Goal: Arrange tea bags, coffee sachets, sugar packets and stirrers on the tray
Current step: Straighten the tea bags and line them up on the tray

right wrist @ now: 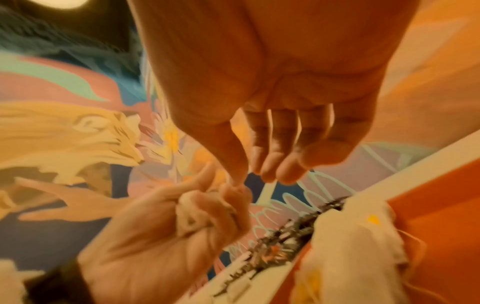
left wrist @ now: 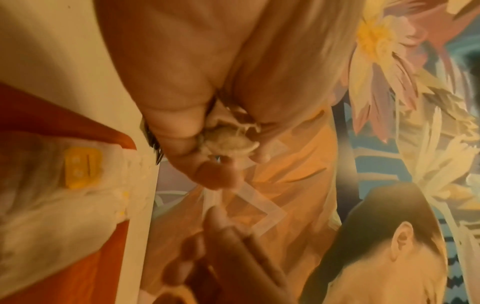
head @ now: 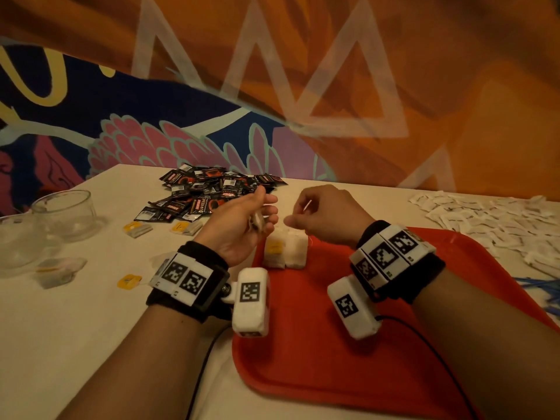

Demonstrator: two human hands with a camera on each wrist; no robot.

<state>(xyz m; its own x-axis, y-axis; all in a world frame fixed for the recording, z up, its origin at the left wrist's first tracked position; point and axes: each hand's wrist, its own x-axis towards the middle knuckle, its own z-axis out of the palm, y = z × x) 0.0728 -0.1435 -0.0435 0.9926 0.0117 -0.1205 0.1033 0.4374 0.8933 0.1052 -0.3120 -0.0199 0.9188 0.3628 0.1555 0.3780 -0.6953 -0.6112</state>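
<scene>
My left hand [head: 263,214] hovers above the far left corner of the red tray [head: 348,359] and grips a crumpled tea bag [head: 257,222] in its curled fingers. The same tea bag [left wrist: 228,142] fills the left wrist view. My right hand [head: 298,219] is just right of it, thumb and forefinger pinching what looks like the bag's thin string [head: 307,205]. In the right wrist view the right hand [right wrist: 237,183] meets the left hand's tea bag [right wrist: 192,216]. Two tea bags [head: 285,251] stand side by side on the tray's far left corner.
A pile of black coffee sachets [head: 212,189] lies at the back of the table. White sugar packets [head: 485,219] spread at the right, blue stirrers [head: 545,287] by the right edge. Glass bowls [head: 65,213] and loose tea bags [head: 138,229] sit at the left.
</scene>
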